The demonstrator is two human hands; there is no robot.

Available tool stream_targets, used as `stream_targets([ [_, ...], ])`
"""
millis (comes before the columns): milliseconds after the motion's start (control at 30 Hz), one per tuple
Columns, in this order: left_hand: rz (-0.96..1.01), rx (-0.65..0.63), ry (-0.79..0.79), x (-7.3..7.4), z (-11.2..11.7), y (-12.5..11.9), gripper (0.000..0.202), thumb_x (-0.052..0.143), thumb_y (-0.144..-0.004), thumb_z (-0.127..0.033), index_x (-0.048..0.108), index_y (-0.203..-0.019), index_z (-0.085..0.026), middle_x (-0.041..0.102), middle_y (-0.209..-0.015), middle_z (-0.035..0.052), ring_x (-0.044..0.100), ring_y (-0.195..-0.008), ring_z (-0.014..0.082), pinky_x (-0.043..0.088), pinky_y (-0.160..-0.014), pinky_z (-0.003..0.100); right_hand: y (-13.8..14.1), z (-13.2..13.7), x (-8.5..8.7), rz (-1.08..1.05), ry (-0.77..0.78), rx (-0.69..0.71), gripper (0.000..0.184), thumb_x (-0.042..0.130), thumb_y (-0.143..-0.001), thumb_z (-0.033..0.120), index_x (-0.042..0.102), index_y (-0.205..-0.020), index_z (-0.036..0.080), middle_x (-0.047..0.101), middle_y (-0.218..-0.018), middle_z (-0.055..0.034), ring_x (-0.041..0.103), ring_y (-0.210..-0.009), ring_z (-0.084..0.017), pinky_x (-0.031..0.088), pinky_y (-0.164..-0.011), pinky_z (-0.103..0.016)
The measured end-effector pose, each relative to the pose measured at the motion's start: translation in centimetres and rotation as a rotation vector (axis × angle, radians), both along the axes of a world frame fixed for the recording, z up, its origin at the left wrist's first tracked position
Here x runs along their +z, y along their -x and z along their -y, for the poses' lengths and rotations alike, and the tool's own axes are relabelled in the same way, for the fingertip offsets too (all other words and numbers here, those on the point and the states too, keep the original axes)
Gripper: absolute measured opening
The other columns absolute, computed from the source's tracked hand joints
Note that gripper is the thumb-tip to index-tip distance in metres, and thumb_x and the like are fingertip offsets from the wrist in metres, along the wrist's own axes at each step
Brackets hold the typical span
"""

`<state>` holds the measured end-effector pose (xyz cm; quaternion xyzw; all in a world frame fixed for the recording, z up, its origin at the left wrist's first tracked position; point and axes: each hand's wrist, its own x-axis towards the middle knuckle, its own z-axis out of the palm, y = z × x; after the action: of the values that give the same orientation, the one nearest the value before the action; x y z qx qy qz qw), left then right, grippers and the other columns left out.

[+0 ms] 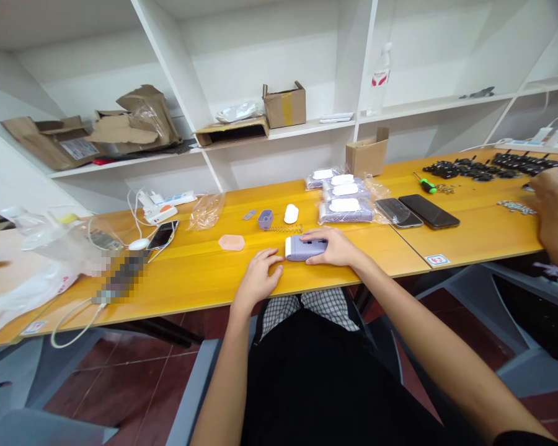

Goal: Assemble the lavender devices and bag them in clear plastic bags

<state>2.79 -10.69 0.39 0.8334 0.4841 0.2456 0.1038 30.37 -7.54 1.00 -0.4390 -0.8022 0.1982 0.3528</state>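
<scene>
Loosely the right hand (335, 246) clasps the purple device (304, 249), the left hand (259, 277) open and empty beside it.

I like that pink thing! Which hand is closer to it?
Left. The left hand lies just right of the pink piece; the right hand rests farther right, on the purple device.

purple unit (305, 248): 1 loose | bagged units (345, 210): 4 | phones (428, 210): 3 (one far left) | screwdriver (425, 183): 1

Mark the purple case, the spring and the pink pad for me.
Purple case (301, 250): head view, top face.
Spring (283, 228): head view, middle of coil.
Pink pad (231, 242): head view, centre.
</scene>
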Motion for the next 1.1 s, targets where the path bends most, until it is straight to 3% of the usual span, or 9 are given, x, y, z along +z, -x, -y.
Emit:
stream_targets([
  [333,0.006,0.001,0.014,0.2,0.2,0.0,0.029,0.057,-0.099,-0.024,0.078,-0.119,-0.019,0.068,-0.144,0.0120,0.059,-0.138,0.0305,0.044,-0.123,0.054,0.3,0.6,-0.2,0.148,-0.126,0.016,0.065,0.091,-0.072,0.043,0.076,-0.133,0.027,0.070,-0.144,-0.0111,0.069,-0.129,-0.034,0.049,-0.115,-0.055],
  [567,-0.038,0.072,-0.022,0.0,0.0,-0.5,0.037,0.044,-0.102,-0.016,0.075,-0.122,-0.014,0.068,-0.143,0.0154,0.062,-0.136,0.0300,0.045,-0.121,0.050,0.1,0.6,-0.3,0.164,-0.173,0.030,0.062,0.090,-0.075,0.043,0.075,-0.134,0.033,0.061,-0.154,-0.0063,0.063,-0.134,-0.032,0.047,-0.115,-0.055],
  [700,-0.109,0.133,-0.055,0.1,0.4,-0.9,0.046,0.047,-0.102,-0.019,0.060,-0.146,-0.011,0.057,-0.156,0.0196,0.052,-0.147,0.0340,0.039,-0.124,0.054,0.2,0.6,-0.2,0.222,-0.241,0.014,0.058,0.089,-0.078,0.053,0.077,-0.131,0.035,0.067,-0.146,-0.0069,0.060,-0.133,-0.038,0.039,-0.115,-0.064],
  [800,-0.124,0.058,-0.037,0.4,0.9,-0.9,0.057,0.042,-0.106,-0.024,0.041,-0.163,-0.021,0.046,-0.166,0.0129,0.043,-0.155,0.0304,0.035,-0.126,0.056,0.3,0.6,-0.1,0.247,-0.214,0.001,0.053,0.085,-0.083,0.056,0.075,-0.132,0.038,0.069,-0.145,-0.0050,0.059,-0.132,-0.040,0.034,-0.113,-0.068],
  [933,-0.180,0.002,0.001,0.6,1.2,-0.9,0.059,0.034,-0.109,-0.023,0.031,-0.167,-0.028,0.045,-0.167,0.0078,0.040,-0.157,0.0285,0.029,-0.127,0.060,0.5,0.7,-0.2,0.246,-0.193,-0.011,0.053,0.083,-0.085,0.054,0.073,-0.135,0.038,0.066,-0.150,-0.0040,0.058,-0.135,-0.040,0.038,-0.111,-0.066],
  [1100,-0.204,0.039,0.016,0.4,0.9,-1.0,0.058,0.034,-0.109,-0.024,0.032,-0.166,-0.017,0.050,-0.163,0.0163,0.042,-0.156,0.0292,0.029,-0.127,0.058,0.7,0.8,-0.3,0.214,-0.180,-0.012,0.056,0.083,-0.085,0.051,0.071,-0.139,0.037,0.065,-0.151,-0.0035,0.056,-0.139,-0.038,0.039,-0.115,-0.066],
])
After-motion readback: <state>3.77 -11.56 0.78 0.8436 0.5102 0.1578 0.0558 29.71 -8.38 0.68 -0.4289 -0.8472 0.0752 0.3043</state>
